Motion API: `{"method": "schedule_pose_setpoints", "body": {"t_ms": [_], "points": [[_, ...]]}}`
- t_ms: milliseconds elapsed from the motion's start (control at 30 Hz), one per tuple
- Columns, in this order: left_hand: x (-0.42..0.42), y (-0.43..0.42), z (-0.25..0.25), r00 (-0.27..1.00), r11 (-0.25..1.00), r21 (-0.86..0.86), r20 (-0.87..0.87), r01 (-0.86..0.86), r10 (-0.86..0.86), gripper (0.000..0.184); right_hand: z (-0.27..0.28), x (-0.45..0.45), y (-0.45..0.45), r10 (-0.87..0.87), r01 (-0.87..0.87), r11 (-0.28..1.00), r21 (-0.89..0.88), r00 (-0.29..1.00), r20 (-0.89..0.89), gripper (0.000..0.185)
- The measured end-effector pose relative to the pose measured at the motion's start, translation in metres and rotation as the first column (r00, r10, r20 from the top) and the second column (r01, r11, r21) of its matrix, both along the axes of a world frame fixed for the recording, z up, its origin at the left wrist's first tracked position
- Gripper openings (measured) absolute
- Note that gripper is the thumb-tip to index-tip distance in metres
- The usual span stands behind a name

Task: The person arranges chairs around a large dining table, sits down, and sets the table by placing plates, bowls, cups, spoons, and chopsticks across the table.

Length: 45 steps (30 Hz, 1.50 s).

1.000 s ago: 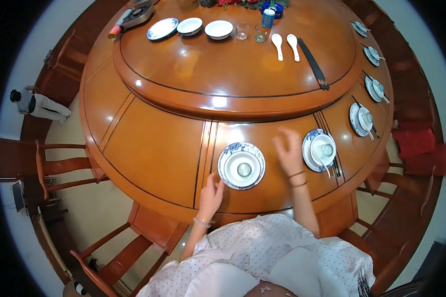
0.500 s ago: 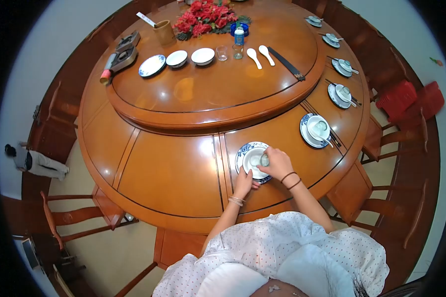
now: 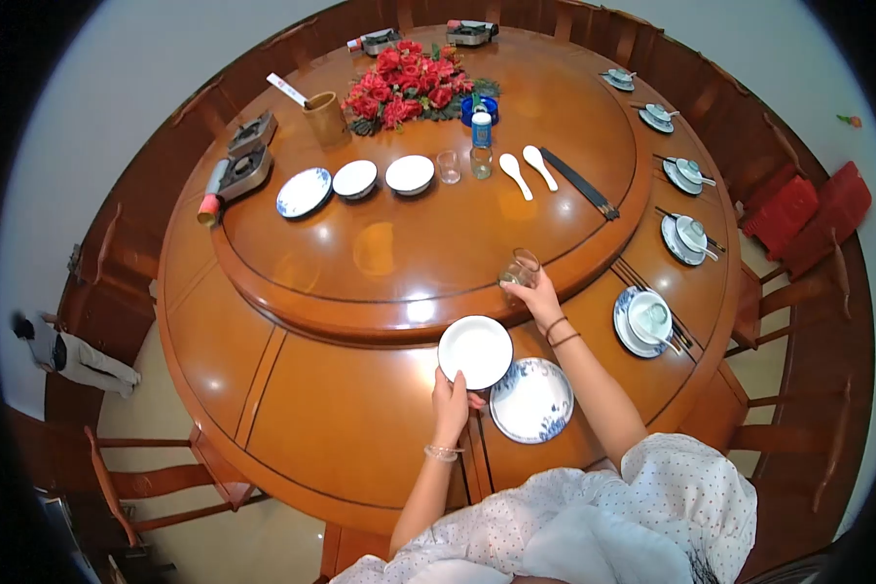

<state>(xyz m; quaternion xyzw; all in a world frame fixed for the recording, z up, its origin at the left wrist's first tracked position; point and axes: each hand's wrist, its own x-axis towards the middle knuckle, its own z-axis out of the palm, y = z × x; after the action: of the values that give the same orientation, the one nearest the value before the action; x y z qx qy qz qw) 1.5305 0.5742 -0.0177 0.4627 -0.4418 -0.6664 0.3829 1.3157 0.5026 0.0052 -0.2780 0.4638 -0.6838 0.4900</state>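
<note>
My left hand (image 3: 452, 401) grips a white bowl (image 3: 475, 350) by its near side, thumb on the rim, raised above the table. My right hand (image 3: 539, 296) is closed around a clear drinking glass (image 3: 523, 265), tilted over the front edge of the raised turntable (image 3: 409, 253). Below and between my arms lies a white plate with a blue floral rim (image 3: 532, 401); nothing rests on it. On the turntable stand two more glasses (image 3: 448, 167), two white bowls (image 3: 410, 174), a blue-patterned plate (image 3: 305, 193), two white spoons (image 3: 517, 176) and dark chopsticks (image 3: 579, 183).
Several place settings (image 3: 642, 323) with bowls, glasses, spoons and chopsticks line the table's right side. Red flowers (image 3: 409, 86), a bamboo holder (image 3: 325, 119), a blue can (image 3: 482, 129) and portable stoves (image 3: 240, 173) stand farther back. Wooden chairs (image 3: 161, 479) surround the table. A person (image 3: 73, 352) stands at left.
The bowl has been lifted off the plate in my left hand. My right hand has carried the glass out of the bowl, forward to the turntable's edge. The view has shifted too.
</note>
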Motion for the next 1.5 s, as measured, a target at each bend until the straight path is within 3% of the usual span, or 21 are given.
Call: {"method": "schedule_pose_setpoints", "body": {"t_ms": [67,133,233,333,533,600,633,667,733,767,833,933,1000,1067,1133,1233,1333,1433,1500], "points": [[-0.001,-0.026,0.007,1.0,1.0,-0.014,0.012,0.003,-0.003,0.026,-0.015,-0.017,-0.049,-0.13,0.167,0.984,0.055,0.901,-0.414,0.053],[-0.008,-0.055,0.014,1.0,0.999,-0.033,0.001,-0.007,0.008,0.026,-0.036,-0.038,-0.103,-0.17,0.195,0.981,0.02,0.898,-0.405,0.056],[-0.022,-0.099,0.015,1.0,0.998,-0.065,0.015,-0.014,0.015,0.023,-0.052,-0.056,-0.165,-0.344,0.388,0.913,-0.126,0.567,-0.749,0.061],[-0.039,-0.133,0.023,0.998,0.995,-0.101,0.056,-0.023,0.029,0.021,-0.045,-0.064,-0.198,-0.286,0.407,0.911,-0.061,0.517,-0.807,0.061],[-0.068,-0.168,0.026,1.0,0.997,-0.082,-0.019,0.009,-0.011,0.019,-0.059,-0.076,-0.22,-0.265,0.394,0.918,-0.053,0.507,-0.82,0.069],[-0.075,-0.175,0.025,0.999,0.998,-0.069,-0.035,0.009,-0.011,0.021,-0.059,-0.072,-0.21,-0.384,0.396,0.893,-0.213,0.428,-0.818,0.077],[-0.076,-0.178,0.027,0.998,0.998,-0.054,-0.054,0.018,-0.021,0.021,-0.058,-0.07,-0.195,-0.391,0.415,0.879,-0.234,0.348,-0.852,0.071],[-0.077,-0.181,0.029,0.997,0.999,-0.04,-0.073,0.025,-0.028,0.022,-0.056,-0.065,-0.177,-0.389,0.412,0.881,-0.233,0.348,-0.853,0.071],[-0.073,-0.194,0.025,0.999,0.999,-0.037,-0.039,0.019,-0.021,0.023,-0.052,-0.051,-0.143,-0.348,0.325,0.929,-0.178,0.602,-0.719,0.058],[-0.071,-0.202,0.026,0.999,0.998,-0.05,-0.036,0.025,-0.027,0.024,-0.041,-0.042,-0.128,-0.339,0.315,0.933,-0.175,0.602,-0.723,0.058],[-0.067,-0.223,0.025,0.999,0.996,-0.089,-0.029,0.029,-0.032,0.026,-0.012,-0.023,-0.108,-0.099,0.095,0.995,-0.042,0.742,-0.663,0.051],[-0.066,-0.265,0.029,1.0,0.988,-0.153,-0.016,0.013,-0.016,0.024,0.004,0.001,-0.128,0.026,-0.045,0.999,-0.005,0.645,-0.764,0.06],[-0.067,-0.288,0.037,1.0,0.978,-0.21,0.03,0.01,-0.004,0.024,-0.013,0.009,-0.161,-0.011,-0.052,0.997,-0.06,0.654,-0.756,0.067],[-0.068,-0.315,0.044,0.997,0.962,-0.275,0.07,0.005,0.015,0.025,-0.018,0.015,-0.197,-0.071,-0.05,0.987,-0.152,0.713,-0.698,0.071],[-0.066,-0.341,0.044,0.987,0.947,-0.32,0.147,-0.01,0.06,0.026,-0.025,0.017,-0.231,0.022,-0.109,0.99,-0.094,0.758,-0.652,0.076],[-0.066,-0.37,0.044,0.98,0.935,-0.353,0.172,-0.031,0.098,0.031,-0.039,0.024,-0.272,0.026,-0.179,0.936,-0.304,0.894,-0.448,0.093],[-0.065,-0.391,0.038,0.97,0.927,-0.374,0.208,-0.044,0.13,0.035,-0.027,0.026,-0.282,0.004,-0.131,0.975,-0.178,0.815,-0.579,0.095],[-0.065,-0.404,0.033,0.963,0.947,-0.315,0.235,-0.056,0.135,0.028,-0.027,0.031,-0.29,-0.015,-0.101,0.973,-0.208,0.871,-0.491,0.096],[-0.064,-0.41,0.03,0.945,0.949,-0.312,0.3,-0.033,0.132,0.027,-0.036,0.029,-0.297,-0.017,-0.081,0.986,-0.147,0.823,-0.568,0.096]]}}
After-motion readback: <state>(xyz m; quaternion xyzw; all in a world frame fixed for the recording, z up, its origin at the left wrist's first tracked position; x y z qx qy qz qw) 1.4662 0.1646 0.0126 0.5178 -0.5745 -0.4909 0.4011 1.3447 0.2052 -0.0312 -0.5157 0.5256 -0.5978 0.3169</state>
